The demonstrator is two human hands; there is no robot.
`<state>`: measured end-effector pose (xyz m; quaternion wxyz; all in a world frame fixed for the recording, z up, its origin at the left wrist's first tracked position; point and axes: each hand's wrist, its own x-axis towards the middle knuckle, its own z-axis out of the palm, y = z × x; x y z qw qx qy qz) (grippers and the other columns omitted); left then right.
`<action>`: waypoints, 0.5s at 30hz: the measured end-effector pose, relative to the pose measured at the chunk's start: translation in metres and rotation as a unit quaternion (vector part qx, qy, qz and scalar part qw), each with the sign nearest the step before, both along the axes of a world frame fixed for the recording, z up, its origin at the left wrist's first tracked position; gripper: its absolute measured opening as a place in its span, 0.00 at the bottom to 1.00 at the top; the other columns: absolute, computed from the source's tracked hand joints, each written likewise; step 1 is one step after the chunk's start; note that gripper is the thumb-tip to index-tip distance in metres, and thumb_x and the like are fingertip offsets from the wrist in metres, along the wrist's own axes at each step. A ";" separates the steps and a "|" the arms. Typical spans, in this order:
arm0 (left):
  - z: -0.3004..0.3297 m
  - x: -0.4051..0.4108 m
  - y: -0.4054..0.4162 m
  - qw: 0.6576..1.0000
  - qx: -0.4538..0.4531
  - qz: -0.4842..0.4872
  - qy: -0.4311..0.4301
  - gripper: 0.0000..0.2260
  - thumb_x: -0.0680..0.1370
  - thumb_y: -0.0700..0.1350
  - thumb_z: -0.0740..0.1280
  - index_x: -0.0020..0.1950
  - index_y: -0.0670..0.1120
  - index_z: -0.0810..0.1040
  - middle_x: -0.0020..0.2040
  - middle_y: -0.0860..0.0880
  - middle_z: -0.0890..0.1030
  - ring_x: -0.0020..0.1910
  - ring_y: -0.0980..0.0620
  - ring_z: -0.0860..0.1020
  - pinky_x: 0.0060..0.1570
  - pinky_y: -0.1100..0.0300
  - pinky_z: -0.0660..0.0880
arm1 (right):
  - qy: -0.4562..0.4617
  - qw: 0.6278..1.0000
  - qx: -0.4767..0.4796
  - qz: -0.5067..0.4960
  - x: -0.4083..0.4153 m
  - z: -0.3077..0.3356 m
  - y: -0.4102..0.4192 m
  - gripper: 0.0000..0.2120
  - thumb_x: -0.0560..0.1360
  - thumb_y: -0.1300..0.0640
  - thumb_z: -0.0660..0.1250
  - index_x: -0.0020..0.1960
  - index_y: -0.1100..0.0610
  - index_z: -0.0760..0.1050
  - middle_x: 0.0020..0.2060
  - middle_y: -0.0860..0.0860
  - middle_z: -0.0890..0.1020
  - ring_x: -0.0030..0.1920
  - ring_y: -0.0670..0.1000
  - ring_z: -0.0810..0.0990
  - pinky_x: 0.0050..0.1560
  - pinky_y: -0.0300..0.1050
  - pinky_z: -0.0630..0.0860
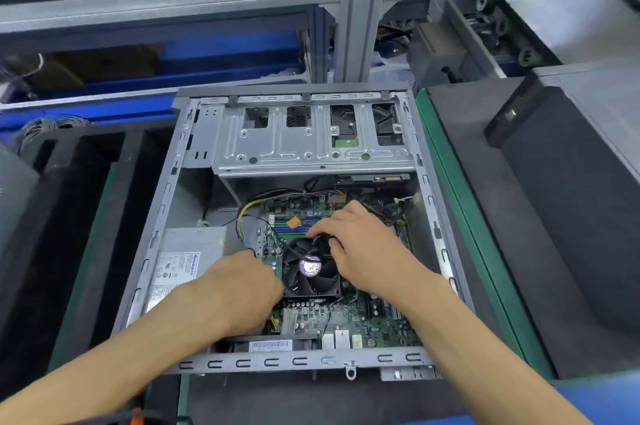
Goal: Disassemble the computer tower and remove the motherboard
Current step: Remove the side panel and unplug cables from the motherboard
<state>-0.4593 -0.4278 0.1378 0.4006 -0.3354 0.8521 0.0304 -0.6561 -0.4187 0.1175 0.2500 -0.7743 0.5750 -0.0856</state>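
The computer tower (429, 189) lies on its side, open side up, so you can reach the motherboard (363, 317), still seated low in the case. Your left hand (239, 289) sits at the left edge of the cooler fan (310, 268); its fingertips are hidden, so I cannot tell its grip. Your right hand (360, 244) curls narrowly over the fan's far rim, apparently pinching a black cable, though blur leaves that unsure.

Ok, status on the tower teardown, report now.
Both hands inside the open tower case: left hand at the motherboard left edge, right hand fingers on CPU fan. Motherboard still seated. Cables and drive cage still in place.
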 end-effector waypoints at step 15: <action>0.006 0.007 -0.004 0.996 -0.002 -0.032 0.082 0.09 0.78 0.48 0.60 0.48 0.45 0.78 0.47 0.46 0.82 0.49 0.39 0.80 0.47 0.50 0.79 | -0.013 1.000 0.006 -0.008 -0.002 -0.003 0.000 0.20 0.82 0.61 0.59 0.71 0.46 0.73 0.56 0.47 0.80 0.62 0.50 0.67 0.61 0.45 0.69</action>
